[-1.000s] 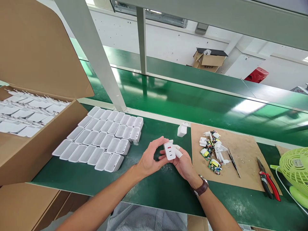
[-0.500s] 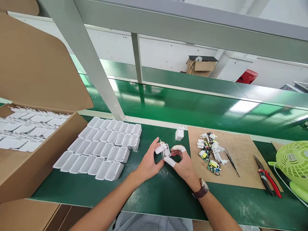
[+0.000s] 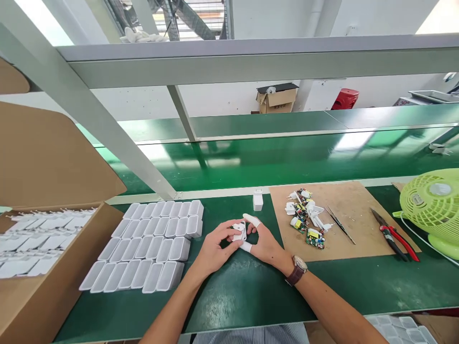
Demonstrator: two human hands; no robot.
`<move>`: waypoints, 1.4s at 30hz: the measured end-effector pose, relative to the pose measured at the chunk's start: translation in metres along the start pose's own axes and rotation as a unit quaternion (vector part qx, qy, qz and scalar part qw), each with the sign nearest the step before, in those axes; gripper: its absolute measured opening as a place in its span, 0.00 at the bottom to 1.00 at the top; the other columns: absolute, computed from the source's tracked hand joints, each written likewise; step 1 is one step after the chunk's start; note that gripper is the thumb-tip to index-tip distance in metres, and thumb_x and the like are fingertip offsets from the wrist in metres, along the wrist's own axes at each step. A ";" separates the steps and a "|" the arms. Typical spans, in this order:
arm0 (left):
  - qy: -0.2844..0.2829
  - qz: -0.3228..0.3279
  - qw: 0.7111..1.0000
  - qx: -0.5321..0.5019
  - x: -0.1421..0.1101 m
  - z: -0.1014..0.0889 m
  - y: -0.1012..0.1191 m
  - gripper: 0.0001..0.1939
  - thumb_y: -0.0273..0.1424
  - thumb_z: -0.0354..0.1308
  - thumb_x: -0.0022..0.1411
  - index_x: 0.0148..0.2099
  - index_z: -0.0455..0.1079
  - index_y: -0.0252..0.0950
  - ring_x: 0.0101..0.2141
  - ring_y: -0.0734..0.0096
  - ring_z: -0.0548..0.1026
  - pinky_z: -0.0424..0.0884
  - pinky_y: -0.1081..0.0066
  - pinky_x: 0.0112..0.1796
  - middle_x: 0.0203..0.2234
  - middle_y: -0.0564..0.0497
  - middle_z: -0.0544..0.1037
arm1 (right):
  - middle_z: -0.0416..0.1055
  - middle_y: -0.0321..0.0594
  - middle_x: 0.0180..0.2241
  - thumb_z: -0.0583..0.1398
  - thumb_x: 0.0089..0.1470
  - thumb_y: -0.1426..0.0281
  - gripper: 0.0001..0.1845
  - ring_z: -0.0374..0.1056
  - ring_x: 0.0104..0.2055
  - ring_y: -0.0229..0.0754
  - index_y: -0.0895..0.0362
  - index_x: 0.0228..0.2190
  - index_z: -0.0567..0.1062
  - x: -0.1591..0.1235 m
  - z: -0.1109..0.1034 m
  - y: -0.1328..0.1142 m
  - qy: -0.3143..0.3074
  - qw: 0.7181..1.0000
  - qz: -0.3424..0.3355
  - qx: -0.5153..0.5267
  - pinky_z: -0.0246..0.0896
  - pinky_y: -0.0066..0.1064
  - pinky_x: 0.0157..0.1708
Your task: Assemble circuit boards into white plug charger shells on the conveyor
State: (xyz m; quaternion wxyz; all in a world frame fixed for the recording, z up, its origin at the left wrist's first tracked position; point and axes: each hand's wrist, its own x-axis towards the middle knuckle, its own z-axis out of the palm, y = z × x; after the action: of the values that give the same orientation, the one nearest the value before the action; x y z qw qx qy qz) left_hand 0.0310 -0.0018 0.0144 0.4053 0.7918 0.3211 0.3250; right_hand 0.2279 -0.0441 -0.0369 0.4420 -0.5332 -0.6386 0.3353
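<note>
Between my two hands is a small white charger housing [image 3: 239, 232], its face showing rounded shapes too small to make out. My left hand [image 3: 218, 243] grips it from the left with thumb and fingers. From the other side my right hand [image 3: 263, 241] pinches it; white covers wrap its thumb and index fingertip. Just beyond the hands, a white plug adapter [image 3: 257, 200] stands upright on the green bench. To the left, white open housings [image 3: 154, 246] sit in several close rows.
A cardboard box [image 3: 68, 277] of white parts stands at left. On a brown board [image 3: 344, 191] lie circuit boards [image 3: 315, 238], tweezers [image 3: 340, 224] and red-handled pliers [image 3: 394, 236]. A green fan [image 3: 430, 200] is at far right. A metal frame post [image 3: 107, 134] rises behind the rows.
The view has tilted up and levelled. My left fingers have moved over the housing's face, where a loose-looking white piece stuck out before. Both hands still hold it.
</note>
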 end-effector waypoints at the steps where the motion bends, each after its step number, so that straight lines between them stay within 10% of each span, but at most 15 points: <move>1: -0.011 0.015 0.999 0.036 0.002 -0.002 0.002 0.09 0.33 0.64 0.67 0.49 0.78 0.43 0.45 0.63 0.76 0.76 0.58 0.47 0.57 0.45 0.77 | 0.69 0.41 0.42 0.66 0.55 0.64 0.42 0.67 0.43 0.46 0.53 0.66 0.58 0.000 0.000 0.001 -0.004 1.000 -0.003 0.005 0.67 0.45 0.50; 9: -0.059 0.069 0.978 0.188 0.011 -0.008 0.014 0.15 0.32 0.63 0.68 0.56 0.76 0.46 0.54 0.60 0.72 0.74 0.56 0.54 0.56 0.48 0.76 | 0.68 0.45 0.50 0.66 0.54 0.68 0.43 0.67 0.45 0.47 0.53 0.66 0.55 0.002 -0.004 -0.006 -0.024 0.999 0.008 0.032 0.66 0.48 0.52; 21: -0.165 -0.032 0.967 0.194 0.021 -0.019 0.025 0.15 0.35 0.57 0.69 0.56 0.77 0.50 0.61 0.54 0.72 0.70 0.55 0.61 0.66 0.53 0.68 | 0.70 0.42 0.44 0.67 0.55 0.63 0.44 0.69 0.44 0.47 0.53 0.67 0.56 0.000 -0.003 -0.003 -0.016 1.000 0.015 0.021 0.69 0.48 0.51; 26: -0.094 0.011 0.980 0.177 0.017 -0.009 0.009 0.13 0.33 0.59 0.68 0.52 0.79 0.47 0.56 0.58 0.77 0.74 0.59 0.57 0.61 0.50 0.73 | 0.69 0.45 0.48 0.63 0.57 0.69 0.39 0.69 0.46 0.46 0.53 0.66 0.57 0.001 -0.019 -0.010 -0.035 0.998 -0.056 0.000 0.68 0.47 0.54; 32: 0.007 -0.031 0.980 0.196 0.058 0.001 -0.007 0.15 0.29 0.60 0.63 0.52 0.78 0.42 0.60 0.53 0.73 0.69 0.53 0.61 0.61 0.46 0.74 | 0.71 0.47 0.48 0.59 0.59 0.67 0.30 0.70 0.45 0.46 0.55 0.61 0.63 0.024 -0.053 -0.005 0.198 0.980 0.034 -0.012 0.70 0.45 0.50; 36: 0.010 -0.034 0.980 0.195 0.095 0.010 -0.013 0.17 0.21 0.60 0.59 0.49 0.78 0.37 0.60 0.51 0.73 0.67 0.49 0.62 0.59 0.42 0.75 | 0.72 0.53 0.52 0.61 0.54 0.67 0.37 0.74 0.43 0.49 0.58 0.63 0.60 0.047 -0.061 0.008 0.122 0.985 0.120 -0.038 0.73 0.47 0.45; 42: 0.021 -0.026 0.980 0.195 0.113 0.030 -0.018 0.18 0.17 0.56 0.58 0.49 0.77 0.35 0.59 0.50 0.74 0.69 0.47 0.61 0.59 0.39 0.75 | 0.73 0.52 0.54 0.57 0.53 0.74 0.29 0.74 0.50 0.48 0.58 0.58 0.67 0.068 -0.053 0.014 0.107 0.991 0.075 -0.033 0.74 0.43 0.48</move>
State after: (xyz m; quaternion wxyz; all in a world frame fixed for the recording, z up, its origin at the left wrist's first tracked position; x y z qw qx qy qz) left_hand 0.1160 0.0806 0.0140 0.2448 0.8399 0.4074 0.2620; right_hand 0.2794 0.0227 -0.0156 0.4636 -0.6271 -0.5562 0.2871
